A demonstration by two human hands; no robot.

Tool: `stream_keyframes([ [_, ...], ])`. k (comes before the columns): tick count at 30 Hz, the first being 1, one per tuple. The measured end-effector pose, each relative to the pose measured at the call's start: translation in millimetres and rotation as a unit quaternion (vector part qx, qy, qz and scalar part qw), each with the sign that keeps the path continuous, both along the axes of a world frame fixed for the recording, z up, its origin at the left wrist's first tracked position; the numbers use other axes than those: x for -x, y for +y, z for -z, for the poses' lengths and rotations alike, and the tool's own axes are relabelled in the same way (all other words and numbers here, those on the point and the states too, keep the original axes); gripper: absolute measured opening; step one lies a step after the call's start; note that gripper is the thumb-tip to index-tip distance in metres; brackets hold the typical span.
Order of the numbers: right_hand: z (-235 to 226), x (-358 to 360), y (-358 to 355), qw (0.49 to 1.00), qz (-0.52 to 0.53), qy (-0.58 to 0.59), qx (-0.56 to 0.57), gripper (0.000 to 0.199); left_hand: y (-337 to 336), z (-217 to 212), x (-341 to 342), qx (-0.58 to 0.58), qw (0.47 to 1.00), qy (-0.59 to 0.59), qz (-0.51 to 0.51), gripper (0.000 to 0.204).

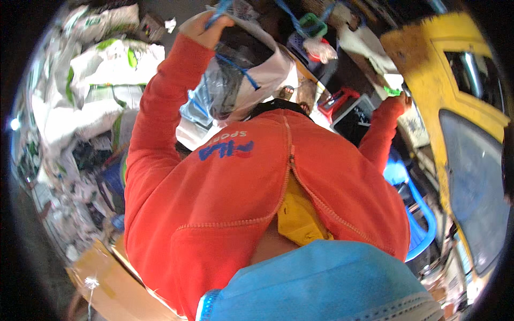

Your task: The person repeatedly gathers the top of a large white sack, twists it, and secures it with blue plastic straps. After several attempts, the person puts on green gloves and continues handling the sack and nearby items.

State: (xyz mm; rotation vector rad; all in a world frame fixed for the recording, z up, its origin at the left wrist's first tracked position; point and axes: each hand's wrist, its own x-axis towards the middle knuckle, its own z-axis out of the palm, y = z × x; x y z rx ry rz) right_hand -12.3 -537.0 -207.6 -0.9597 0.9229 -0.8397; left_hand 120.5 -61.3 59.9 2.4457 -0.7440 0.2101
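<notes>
Raised at the upper left, my left hand point(201, 31) is closed around a blue strap point(220, 9). Just below and to the right of that hand stands a large pale sack point(276, 67) with dark plastic in its mouth. A blue cord point(243, 72) lies across the sack. My right hand point(399, 100) is stretched out to the right, near a yellow metal panel. Its fingers look curled on a small bright green object point(392, 91), whose kind is too small to make out.
White bulging sacks point(118, 64) are piled at left. A yellow panel with windows point(428, 48) stands at right, near a blue plastic chair point(425, 230). A cardboard box point(112, 283) sits at lower left. A green basket point(312, 25) and a red plastic item point(338, 101) lie ahead.
</notes>
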Motion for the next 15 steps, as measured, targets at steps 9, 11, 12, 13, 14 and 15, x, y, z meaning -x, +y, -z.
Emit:
stream_keyframes([
  [9,-286.2,-138.4,258.5,0.552,-0.681,-0.212,0.431,0.034,22.2,-50.9,43.3,0.205,0.901,0.342,-0.172,0.015],
  [11,-310.6,-138.6,248.1,0.56,-0.752,-0.123,0.326,0.026,55.1,-67.8,66.2,0.45,0.819,0.326,-0.145,0.013],
  [12,-319.4,-140.6,240.8,0.529,-0.799,-0.007,0.286,0.025,70.3,-74.0,75.3,0.501,0.784,0.327,-0.167,0.012],
  [13,-323.4,-142.4,242.1,0.494,-0.839,-0.038,0.224,0.026,78.7,-77.2,83.2,0.549,0.746,0.327,-0.187,0.012],
  [14,-325.7,-148.1,247.4,0.559,-0.791,-0.041,0.245,0.027,80.5,-76.8,86.5,0.544,0.747,0.337,-0.179,0.012],
  [15,-325.4,-148.6,260.5,0.646,-0.717,-0.011,0.261,0.028,80.1,-76.1,87.1,0.537,0.749,0.349,-0.169,0.012],
])
